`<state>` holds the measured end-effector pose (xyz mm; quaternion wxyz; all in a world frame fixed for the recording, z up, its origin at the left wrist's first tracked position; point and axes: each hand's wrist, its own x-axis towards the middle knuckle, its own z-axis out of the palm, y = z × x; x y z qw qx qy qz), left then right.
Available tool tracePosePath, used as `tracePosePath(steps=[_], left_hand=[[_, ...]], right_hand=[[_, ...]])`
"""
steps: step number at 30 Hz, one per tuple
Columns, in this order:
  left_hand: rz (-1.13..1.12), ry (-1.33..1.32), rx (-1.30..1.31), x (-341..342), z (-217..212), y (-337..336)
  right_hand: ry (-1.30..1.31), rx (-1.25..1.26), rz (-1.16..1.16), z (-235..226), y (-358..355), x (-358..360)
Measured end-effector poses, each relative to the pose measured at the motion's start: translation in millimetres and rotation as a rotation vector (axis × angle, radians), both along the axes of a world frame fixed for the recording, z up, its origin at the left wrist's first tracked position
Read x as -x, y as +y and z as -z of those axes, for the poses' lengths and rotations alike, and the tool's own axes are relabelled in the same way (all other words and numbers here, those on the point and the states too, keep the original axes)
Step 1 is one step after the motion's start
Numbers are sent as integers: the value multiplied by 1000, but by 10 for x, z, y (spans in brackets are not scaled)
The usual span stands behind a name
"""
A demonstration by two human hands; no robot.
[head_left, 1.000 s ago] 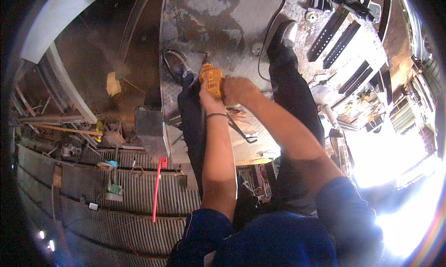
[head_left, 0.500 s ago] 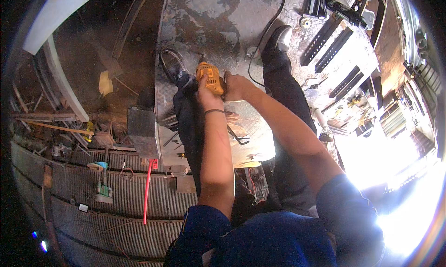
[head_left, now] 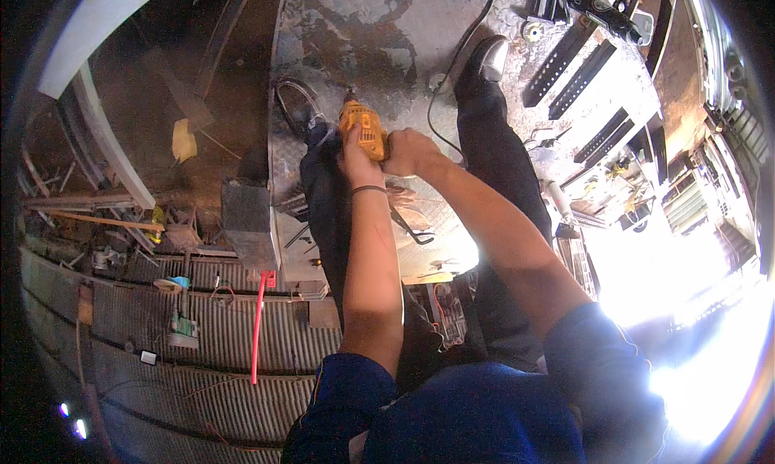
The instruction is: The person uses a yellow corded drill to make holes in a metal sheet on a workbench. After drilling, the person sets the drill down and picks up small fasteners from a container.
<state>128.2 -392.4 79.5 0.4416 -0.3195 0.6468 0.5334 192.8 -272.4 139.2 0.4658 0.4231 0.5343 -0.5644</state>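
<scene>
A yellow power drill sits between my two hands, its dark chuck pointing away from me toward the worn metal surface. My left hand is closed around the drill body on its left and near side. On the other side, my right hand is closed at the drill's rear right, where the handle is hidden by my fingers. Whether the bit touches the metal is too small to tell. My left shoe is just left of the drill; my right shoe stands farther right.
A black cable curves between the drill and my right leg. Perforated dark metal bars lie at the right, near a black bottle-like object. A bent black rod lies closer to me. Metal frames stand at the far left.
The drill and both hands have shifted very slightly left and up in the picture, while the surroundings moved a little with the view. My hold on the drill stays the same.
</scene>
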Motion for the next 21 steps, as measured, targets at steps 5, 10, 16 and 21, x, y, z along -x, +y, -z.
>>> tracePosePath(steps=[5,10,16,21], left_hand=[[381,413,193,247,-258,773],[649,397,285,354,-906,737],[525,-17,151,40,-1081,279],[113,-158,286,-155,-1046,309]], right_hand=[[-20,130,1328,59,-753,-420],[165,-123,709,-405,-287,-175],[195,-68,319,-797,34,-217],[238,-100,-96,-726,-23,-339]])
